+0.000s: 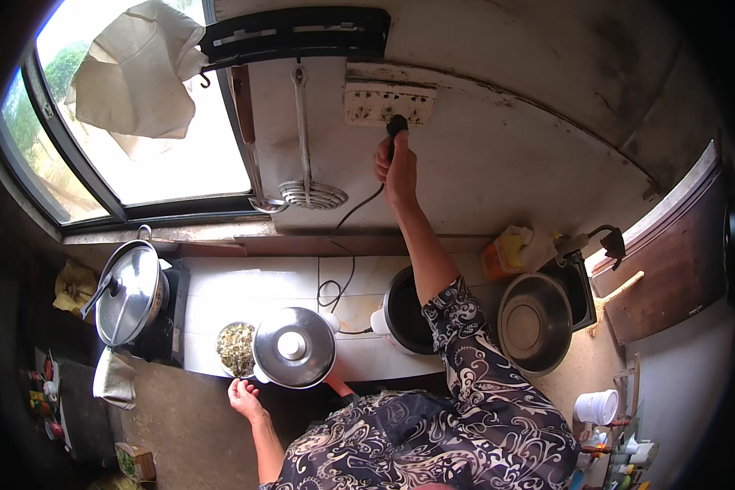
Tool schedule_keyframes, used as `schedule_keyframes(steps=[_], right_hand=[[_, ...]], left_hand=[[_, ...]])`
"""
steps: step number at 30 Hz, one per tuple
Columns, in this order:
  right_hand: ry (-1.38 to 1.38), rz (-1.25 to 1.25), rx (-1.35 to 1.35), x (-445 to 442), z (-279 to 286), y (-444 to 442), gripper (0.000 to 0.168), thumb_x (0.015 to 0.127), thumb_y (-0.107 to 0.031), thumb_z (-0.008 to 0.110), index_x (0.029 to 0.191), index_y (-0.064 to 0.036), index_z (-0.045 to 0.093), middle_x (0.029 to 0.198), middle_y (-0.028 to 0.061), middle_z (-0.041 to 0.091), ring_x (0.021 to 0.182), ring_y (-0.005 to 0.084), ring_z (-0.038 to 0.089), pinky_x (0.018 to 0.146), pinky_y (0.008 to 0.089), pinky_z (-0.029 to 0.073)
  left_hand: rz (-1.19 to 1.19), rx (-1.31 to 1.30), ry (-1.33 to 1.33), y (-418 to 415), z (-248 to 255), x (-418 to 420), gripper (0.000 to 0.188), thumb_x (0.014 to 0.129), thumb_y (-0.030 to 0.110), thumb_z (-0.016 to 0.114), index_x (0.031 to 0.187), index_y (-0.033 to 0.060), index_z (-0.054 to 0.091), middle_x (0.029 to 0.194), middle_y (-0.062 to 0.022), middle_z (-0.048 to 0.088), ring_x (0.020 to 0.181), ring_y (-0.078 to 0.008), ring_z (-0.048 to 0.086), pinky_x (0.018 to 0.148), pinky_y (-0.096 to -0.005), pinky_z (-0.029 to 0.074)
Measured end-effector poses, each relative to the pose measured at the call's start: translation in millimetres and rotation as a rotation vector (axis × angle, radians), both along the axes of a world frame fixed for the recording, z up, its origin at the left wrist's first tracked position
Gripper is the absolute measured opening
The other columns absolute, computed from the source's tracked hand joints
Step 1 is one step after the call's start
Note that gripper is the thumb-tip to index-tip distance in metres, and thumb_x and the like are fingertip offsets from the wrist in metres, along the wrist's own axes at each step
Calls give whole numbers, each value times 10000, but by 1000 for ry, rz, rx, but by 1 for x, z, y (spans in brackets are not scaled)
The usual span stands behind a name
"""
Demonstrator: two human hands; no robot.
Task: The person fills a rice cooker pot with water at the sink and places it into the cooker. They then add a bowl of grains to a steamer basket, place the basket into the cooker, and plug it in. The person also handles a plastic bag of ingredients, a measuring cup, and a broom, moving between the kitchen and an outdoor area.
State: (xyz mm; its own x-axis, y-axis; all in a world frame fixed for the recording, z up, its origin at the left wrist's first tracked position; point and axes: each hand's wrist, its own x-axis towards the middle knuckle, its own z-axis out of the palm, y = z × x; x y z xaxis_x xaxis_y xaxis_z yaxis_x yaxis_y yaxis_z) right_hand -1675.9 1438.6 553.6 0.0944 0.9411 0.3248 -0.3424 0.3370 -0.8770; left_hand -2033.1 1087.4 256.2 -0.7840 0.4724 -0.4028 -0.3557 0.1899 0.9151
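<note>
My right hand (397, 165) is raised to the wall, gripping a black power plug (397, 125) at the lower edge of a white socket panel (367, 101). Whether its pins are in the socket cannot be told. A black cord (349, 215) runs down from the plug and loops on the white tiled counter (251, 278). Low at the counter's front edge is my left hand (245, 397), empty, its fingers loosely bent. It is close to a bowl of chopped food (236, 349) and the white handle of a pot with a steel lid (294, 348).
A black-lined electric pot (404, 312) is partly behind my right arm. Further right stands a steel basin (535, 324) by the sink. A lidded wok (128, 294) rests on a black stove at the left. A ladle (266, 203) and a wire skimmer (312, 194) hang from a rack.
</note>
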Motion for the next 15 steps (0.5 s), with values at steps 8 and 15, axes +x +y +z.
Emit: schedule_keyframes(steps=[8,15], right_hand=[[128,55,38,1,5,4,554,983,-572,339,646,-133,369,538,-66,258,427,62,209,413,279,143],[65,-30,65,-5,0,9,542,981,-575,343,694,-116,380,556,-51,244,447,78,204,423,279,160]], left_hand=[[-271,236,392,35,80,40,159,945,89,530,1066,0,585,884,-31,600,689,-76,521,603,-211,445],[-865,387,439,110,155,118,300,922,56,547,1216,-5,542,1088,-106,603,794,-144,602,667,-251,509]])
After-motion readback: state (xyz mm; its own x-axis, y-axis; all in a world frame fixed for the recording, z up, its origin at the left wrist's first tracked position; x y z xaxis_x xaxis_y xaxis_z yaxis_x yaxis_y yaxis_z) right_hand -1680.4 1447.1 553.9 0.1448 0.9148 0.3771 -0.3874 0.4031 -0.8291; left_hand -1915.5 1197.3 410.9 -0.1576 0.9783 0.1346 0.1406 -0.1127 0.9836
